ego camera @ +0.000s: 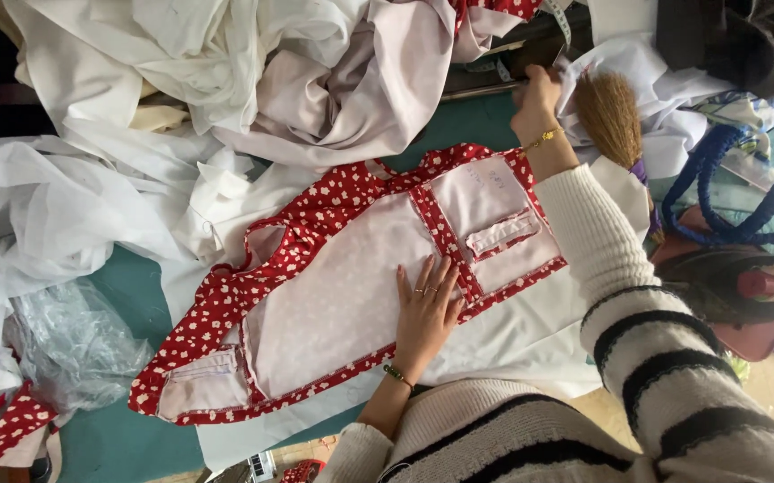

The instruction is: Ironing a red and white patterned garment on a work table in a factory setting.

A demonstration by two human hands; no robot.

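Red flowery cloth lies soft and floppy on your desk. Your left hand presses it flat, fingers spread; your right hand grips something hidden. Pinch its edges.

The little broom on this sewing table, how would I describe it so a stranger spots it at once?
Start at the red flowered garment piece lying flat mid-table under the left hand. Follow the striped sleeve up to the right hand at the far edge. Beside it lies the small broom: a fan of tan straw bristles, the only stiff, brown thing among soft white cloth.
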